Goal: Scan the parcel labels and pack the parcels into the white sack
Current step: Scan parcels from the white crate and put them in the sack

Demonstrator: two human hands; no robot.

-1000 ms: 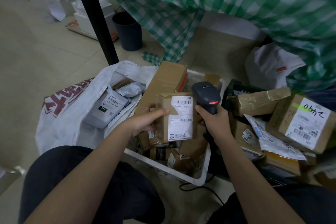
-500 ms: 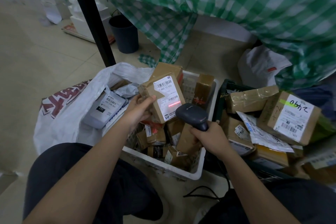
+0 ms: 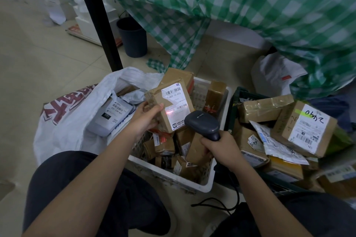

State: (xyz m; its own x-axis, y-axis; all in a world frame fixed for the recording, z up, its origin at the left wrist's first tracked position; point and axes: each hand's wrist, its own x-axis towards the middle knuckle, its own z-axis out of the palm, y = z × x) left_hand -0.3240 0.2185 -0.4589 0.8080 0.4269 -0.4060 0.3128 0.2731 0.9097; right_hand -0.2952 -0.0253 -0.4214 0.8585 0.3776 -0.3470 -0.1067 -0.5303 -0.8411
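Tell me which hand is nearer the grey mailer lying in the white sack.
Left. The left hand, gripping a cardboard parcel, sits just right of the grey mailer; the right hand is farther right.

Ahead of you a green checked cloth (image 3: 240, 2) hangs down, beside a black desk leg (image 3: 100, 23). A dark bin (image 3: 133, 38) stands behind it, near stacked white boxes (image 3: 84, 23).

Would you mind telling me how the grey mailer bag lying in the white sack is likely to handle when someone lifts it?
The grey mailer bag looks soft and creased, so it will probably flex or sag. Its smooth plastic skin may be slippery. It seems padded, so likely light.
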